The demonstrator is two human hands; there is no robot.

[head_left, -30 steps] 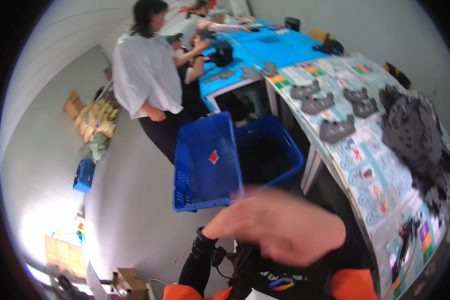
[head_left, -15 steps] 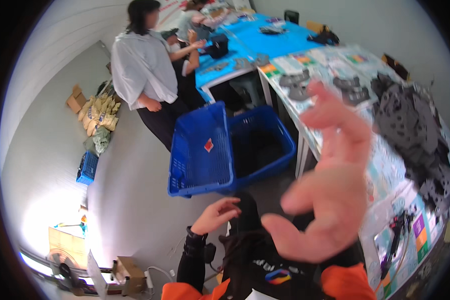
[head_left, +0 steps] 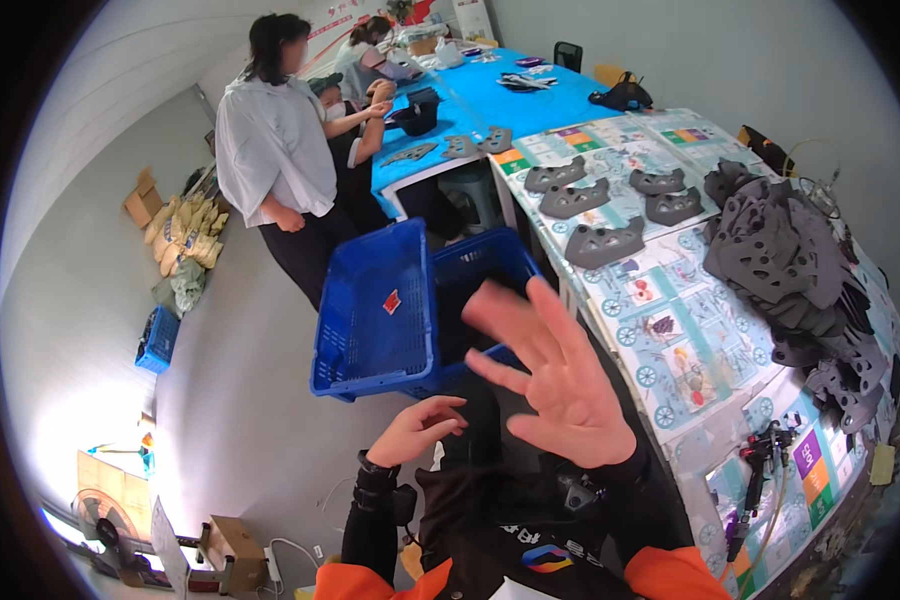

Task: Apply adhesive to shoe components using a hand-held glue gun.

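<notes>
My right hand (head_left: 570,400) is raised in front of my body, fingers spread, with nothing in it. Its fingertips overlap the view of a blue crate (head_left: 515,250) with dark contents. Lower and to the left, my left hand (head_left: 417,430) hovers with loosely bent fingers, thumb apart, and no object shows in it. A second blue crate (head_left: 375,300), tilted on its side with a red label inside, leans against the first. On the patterned table (head_left: 660,330) to the right lie several dark grey curved pads (head_left: 606,243) with holes.
A heap of similar grey pieces (head_left: 785,250) covers the table's right side. Near its front lies a black tool (head_left: 760,480) with a hose. A person in a white top (head_left: 275,150) stands beyond the crates; others sit at the blue table (head_left: 510,105). Cardboard boxes (head_left: 232,555) stand lower left.
My right hand has dropped away from the camera and moved left, off the table toward the crates, its fingers spreading. My left hand has barely moved. The view has shifted slightly.
</notes>
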